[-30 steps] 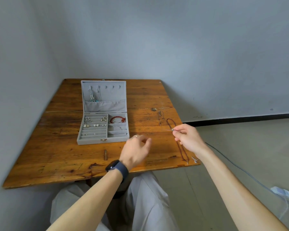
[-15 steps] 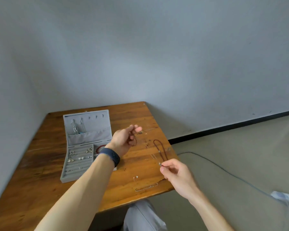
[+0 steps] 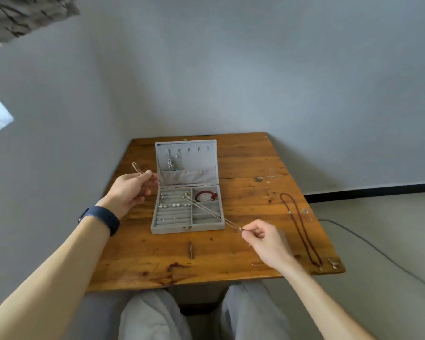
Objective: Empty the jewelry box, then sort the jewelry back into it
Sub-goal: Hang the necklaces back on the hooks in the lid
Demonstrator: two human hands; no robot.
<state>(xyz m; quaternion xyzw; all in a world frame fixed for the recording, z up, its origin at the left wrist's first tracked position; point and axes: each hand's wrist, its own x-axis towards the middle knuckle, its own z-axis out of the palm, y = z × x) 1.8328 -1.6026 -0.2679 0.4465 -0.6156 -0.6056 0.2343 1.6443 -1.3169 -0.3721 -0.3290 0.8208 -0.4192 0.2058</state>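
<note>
I am looking into a bare room corner, most likely in a home. Two blank grey walls [image 3: 255, 69] meet behind a worn wooden tabletop [image 3: 243, 261] carrying a jewelry box [image 3: 187, 228]. A black skirting strip [image 3: 378, 190] edges the right wall, and a loose cable [image 3: 366, 241] trails over the pale floor [image 3: 378, 212].

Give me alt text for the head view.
A person's left hand and right hand pinch a thin silver chain, stretched over an open grey jewelry box on a wooden table. A dark red necklace lies on the table right of the box.
</note>
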